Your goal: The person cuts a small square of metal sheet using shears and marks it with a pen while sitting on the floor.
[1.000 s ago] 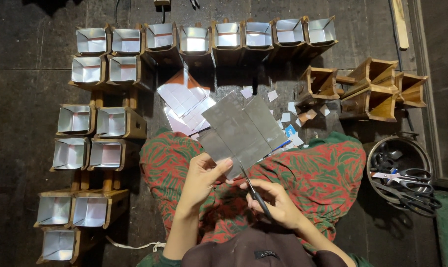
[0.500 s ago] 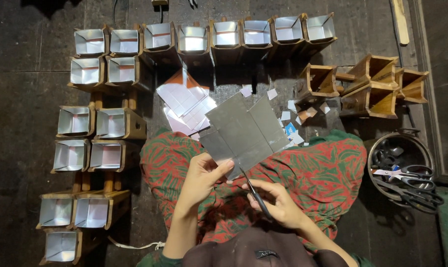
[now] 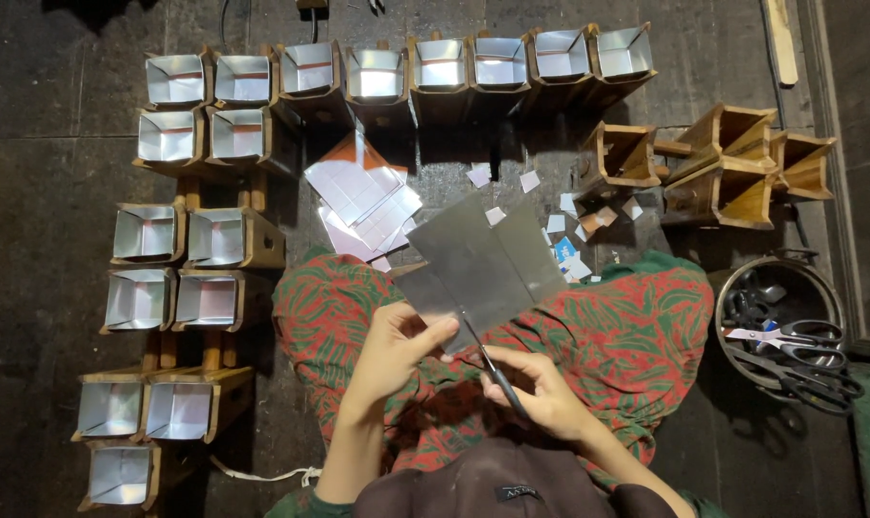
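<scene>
My left hand (image 3: 397, 345) grips the near corner of a silvery sheet (image 3: 488, 259) that is creased into panels and held tilted over my lap. My right hand (image 3: 540, 388) holds dark-handled scissors (image 3: 493, 369) whose blades point up into the sheet's lower edge. I sit cross-legged in red and green patterned cloth (image 3: 608, 326). A stack of pale cut sheets (image 3: 363, 197) lies on the floor just beyond my knees.
Many wooden boxes lined with silver foil (image 3: 214, 240) stand in rows to the left and along the far side (image 3: 440, 67). Unlined wooden boxes (image 3: 723, 168) lie at the right. A round bowl (image 3: 737, 283) holds several scissors. Paper scraps (image 3: 564, 216) litter the floor.
The silvery sheet has turned slightly in my hands. Both hands stay in about the same place over my lap.
</scene>
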